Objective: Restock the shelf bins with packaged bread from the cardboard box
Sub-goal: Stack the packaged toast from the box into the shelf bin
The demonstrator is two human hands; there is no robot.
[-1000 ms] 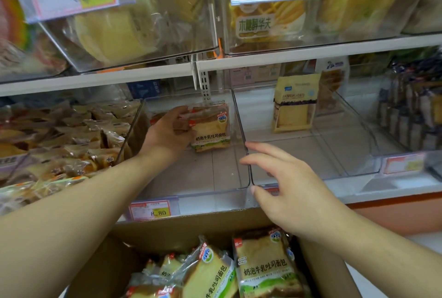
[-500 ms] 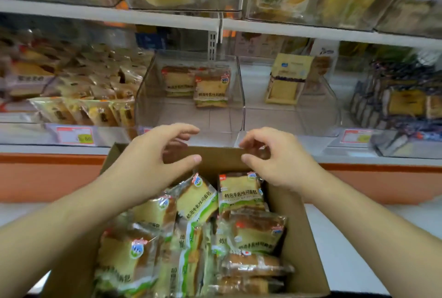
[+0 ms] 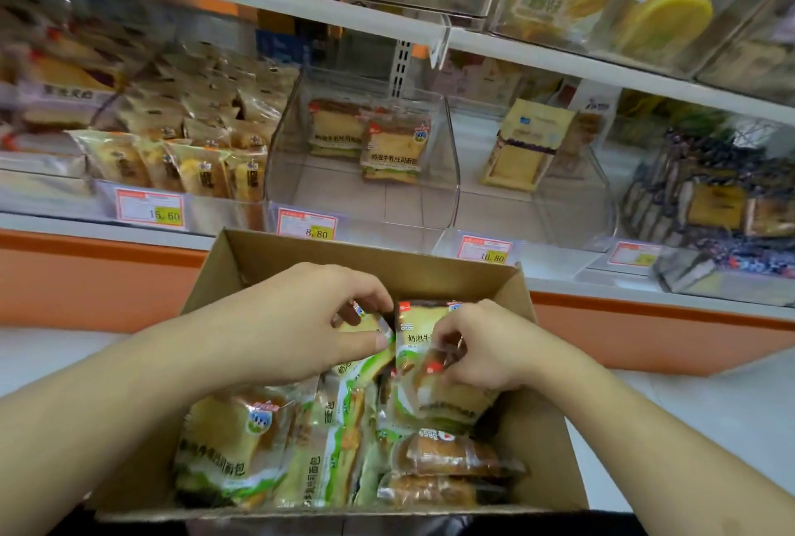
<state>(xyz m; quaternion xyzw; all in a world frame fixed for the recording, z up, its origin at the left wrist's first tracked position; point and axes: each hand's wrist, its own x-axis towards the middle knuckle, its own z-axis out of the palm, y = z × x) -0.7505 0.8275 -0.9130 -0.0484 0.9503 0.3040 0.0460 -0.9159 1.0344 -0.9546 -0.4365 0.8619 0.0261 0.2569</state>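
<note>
An open cardboard box (image 3: 546, 449) below me holds several green-and-yellow bread packs. My left hand (image 3: 301, 320) pinches the top of one bread pack (image 3: 365, 357) near the box's far side. My right hand (image 3: 482, 346) grips the top of a neighbouring bread pack (image 3: 434, 398) that lies over another. Straight ahead, a clear shelf bin (image 3: 447, 174) holds two of the same bread packs (image 3: 393, 150) at its back, above a price tag reading 8.80.
The bin on the left (image 3: 180, 161) is full of small bread packs. The bin on the right (image 3: 602, 191) has one yellow pack (image 3: 525, 144). Further right are dark packets (image 3: 710, 200). An upper shelf (image 3: 494, 41) carries more bins. An orange base panel (image 3: 86, 277) runs below.
My left hand let go of the pack in the bin and both hands came down into the box. Each now holds a pack. The view tilted down toward the box.
</note>
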